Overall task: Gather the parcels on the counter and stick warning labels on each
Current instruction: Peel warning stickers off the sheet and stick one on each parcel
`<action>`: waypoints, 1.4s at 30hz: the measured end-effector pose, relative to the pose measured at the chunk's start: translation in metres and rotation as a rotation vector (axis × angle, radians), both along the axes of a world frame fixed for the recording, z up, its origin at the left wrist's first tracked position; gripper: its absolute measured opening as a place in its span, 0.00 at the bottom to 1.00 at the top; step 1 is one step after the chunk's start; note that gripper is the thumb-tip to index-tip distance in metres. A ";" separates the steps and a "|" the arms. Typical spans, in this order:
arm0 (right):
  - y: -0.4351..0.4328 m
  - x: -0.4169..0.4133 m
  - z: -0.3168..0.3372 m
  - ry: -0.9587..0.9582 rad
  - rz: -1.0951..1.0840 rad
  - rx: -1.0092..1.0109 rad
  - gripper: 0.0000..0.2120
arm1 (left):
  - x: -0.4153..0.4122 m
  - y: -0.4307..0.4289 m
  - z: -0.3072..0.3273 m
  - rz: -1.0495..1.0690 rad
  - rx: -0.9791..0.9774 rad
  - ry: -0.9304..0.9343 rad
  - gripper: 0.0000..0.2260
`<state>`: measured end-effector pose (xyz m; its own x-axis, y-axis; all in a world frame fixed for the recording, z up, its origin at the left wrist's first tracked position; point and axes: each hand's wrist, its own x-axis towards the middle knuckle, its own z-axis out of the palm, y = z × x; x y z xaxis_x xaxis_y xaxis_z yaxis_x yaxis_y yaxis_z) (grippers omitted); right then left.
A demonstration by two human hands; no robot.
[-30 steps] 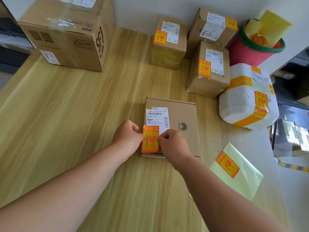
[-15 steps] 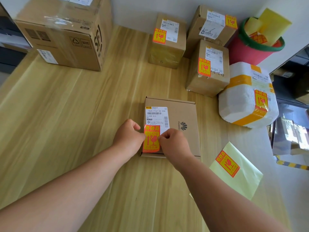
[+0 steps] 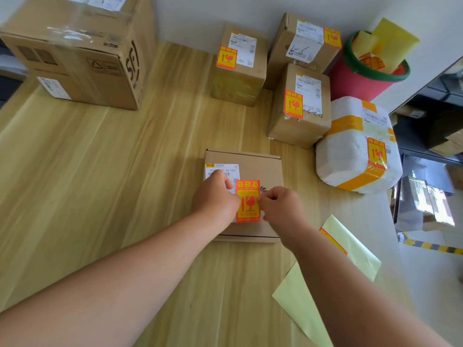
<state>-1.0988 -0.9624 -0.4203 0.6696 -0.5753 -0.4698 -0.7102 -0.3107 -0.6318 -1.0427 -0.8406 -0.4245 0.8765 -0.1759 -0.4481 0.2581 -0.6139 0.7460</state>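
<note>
Two hands were seen pinching one red-and-yellow warning label [image 3: 248,201] by its side edges: the left hand [image 3: 215,199] with curled fingers at the left edge, the right hand [image 3: 281,209] likewise at the right edge. The label was held over the flat cardboard box [image 3: 260,166], which lay near the middle of the wooden counter [image 3: 100,184]. Compared with half a second earlier, the label had been shifted rightwards, from the box's near-left corner below the shipping label [image 3: 220,167] to the middle of the lid, where the printed logo was partly covered. The left hand had been brought over the shipping label. Whether the label was already stuck down could not be told. Further back, three labelled cardboard parcels [image 3: 298,113] and a white foam parcel [image 3: 350,151] remained grouped as before, and a pale yellow backing sheet [image 3: 355,246] lay beside the right forearm.
</note>
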 end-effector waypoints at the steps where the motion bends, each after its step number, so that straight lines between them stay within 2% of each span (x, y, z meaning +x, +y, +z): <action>1: -0.007 0.000 0.000 0.009 -0.005 -0.003 0.09 | 0.000 -0.007 -0.001 -0.008 0.025 -0.002 0.07; 8: -0.028 0.000 -0.011 0.063 0.059 -0.009 0.07 | -0.003 -0.035 -0.013 0.025 0.184 -0.003 0.07; 15: -0.029 0.000 -0.016 0.066 0.113 -0.056 0.06 | -0.004 -0.039 -0.017 0.055 0.196 -0.022 0.06; 21: -0.024 0.002 -0.019 0.097 0.166 -0.160 0.03 | -0.005 -0.042 -0.014 -0.029 0.302 -0.070 0.07; 26: -0.028 -0.005 -0.015 0.089 0.134 -0.262 0.12 | 0.000 -0.036 -0.012 -0.062 0.366 -0.049 0.14; 27: -0.030 -0.007 -0.014 0.067 0.170 -0.298 0.11 | -0.002 -0.033 -0.011 -0.093 0.384 -0.101 0.13; 29: -0.035 -0.015 -0.016 -0.127 0.321 -0.439 0.04 | -0.008 -0.027 -0.013 -0.233 0.377 -0.366 0.09; 31: -0.035 -0.020 -0.020 -0.331 0.511 -0.576 0.09 | -0.015 -0.021 -0.019 -0.438 0.346 -0.664 0.07; 32: -0.035 -0.021 -0.023 -0.373 0.590 -0.630 0.13 | -0.018 -0.019 -0.024 -0.500 0.354 -0.769 0.07; 34: -0.035 -0.022 -0.027 -0.318 0.719 -0.698 0.18 | -0.020 -0.017 -0.030 -0.580 0.408 -0.867 0.07; 36: -0.034 -0.022 -0.029 -0.190 0.787 -0.692 0.22 | -0.025 -0.018 -0.026 -0.678 0.477 -0.749 0.13; 39: -0.032 -0.029 -0.035 -0.102 0.804 -0.652 0.27 | -0.032 -0.016 -0.035 -0.739 0.610 -0.594 0.23; 42: -0.032 -0.029 -0.038 -0.015 0.814 -0.584 0.25 | -0.038 -0.017 -0.040 -0.731 0.664 -0.555 0.25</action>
<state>-1.1281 -0.9944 -0.4584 0.9656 -0.0772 -0.2484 -0.1368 -0.9629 -0.2325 -1.0807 -0.8578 -0.4640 0.7680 -0.5996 -0.2249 -0.5899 -0.7991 0.1159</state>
